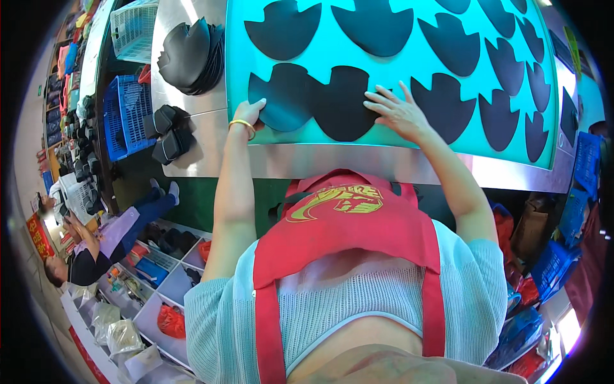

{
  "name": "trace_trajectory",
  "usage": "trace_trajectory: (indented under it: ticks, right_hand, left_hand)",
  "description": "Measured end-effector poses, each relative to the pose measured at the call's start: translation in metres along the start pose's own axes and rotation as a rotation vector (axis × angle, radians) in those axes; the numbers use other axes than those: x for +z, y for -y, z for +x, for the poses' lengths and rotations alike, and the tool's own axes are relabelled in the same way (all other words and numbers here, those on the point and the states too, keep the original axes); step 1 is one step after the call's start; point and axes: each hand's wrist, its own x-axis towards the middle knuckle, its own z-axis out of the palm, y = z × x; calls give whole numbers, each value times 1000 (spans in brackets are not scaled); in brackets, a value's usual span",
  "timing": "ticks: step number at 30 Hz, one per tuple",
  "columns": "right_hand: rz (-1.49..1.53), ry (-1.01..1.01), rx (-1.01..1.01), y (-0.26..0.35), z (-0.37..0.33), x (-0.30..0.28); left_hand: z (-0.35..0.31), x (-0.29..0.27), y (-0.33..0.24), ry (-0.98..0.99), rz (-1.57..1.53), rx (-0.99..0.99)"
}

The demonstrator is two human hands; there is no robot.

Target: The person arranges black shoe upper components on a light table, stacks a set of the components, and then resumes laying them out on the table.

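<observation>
Two flat black pieces, shaped like cut shoe uppers, lie side by side in the near row on a turquoise work surface (396, 137). The thumb of my left hand (248, 115) rests on the left edge of the left black piece (284, 99), with the fingers curled at that edge and partly hidden. My right hand (401, 114) is spread, its fingertips at the right edge of the neighbouring black piece (342, 105). These two pieces meet or slightly overlap. Another black piece (444, 109) lies just right of my right hand.
More black pieces (374, 29) lie in rows across the surface. On the metal table (208, 137) at left are a stack of black pieces (192, 57) and dark bundles (169, 134). Blue (128, 118) and white (133, 32) crates stand beyond. A co-worker (109, 246) is at far left.
</observation>
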Motion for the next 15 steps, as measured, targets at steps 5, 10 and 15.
trace_trajectory:
  ticks: [5, 10, 15]
  right_hand:
    - [-17, 85, -14, -15, 3, -20]
    - [225, -184, -2, 99, 69, -4]
    - [97, -102, 120, 87, 67, 7]
  left_hand:
    - [-14, 1, 18, -37, -62, 76]
    - [0, 6, 35, -65, -135, 157]
    - [14, -5, 68, -321, 50, 307]
